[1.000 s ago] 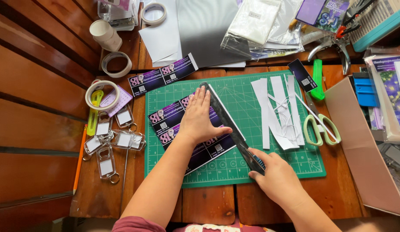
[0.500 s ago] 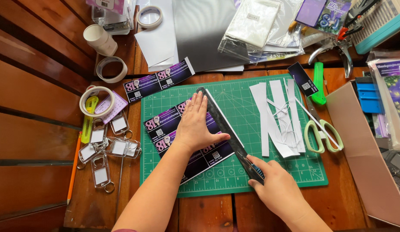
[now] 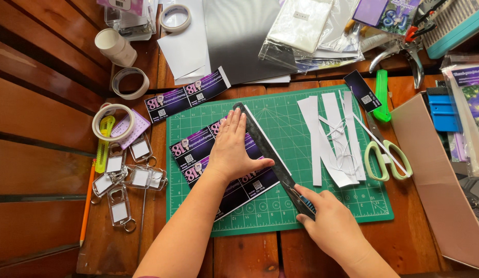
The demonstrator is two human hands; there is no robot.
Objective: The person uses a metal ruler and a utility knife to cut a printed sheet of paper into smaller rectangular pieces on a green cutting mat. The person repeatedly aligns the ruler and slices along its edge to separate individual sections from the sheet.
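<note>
left hand pressing ruler, right hand cutting printed sheet

The right hand with its knife has slid down the ruler toward the mat's near edge; the left hand shifted slightly

The worktop is dark, varnished wooden slats. The green cutting mat looks matt and rubbery. The printed sheet is glossy purple-black paper; the ruler is dull dark, perhaps metal. White paper strips look matt.
</note>
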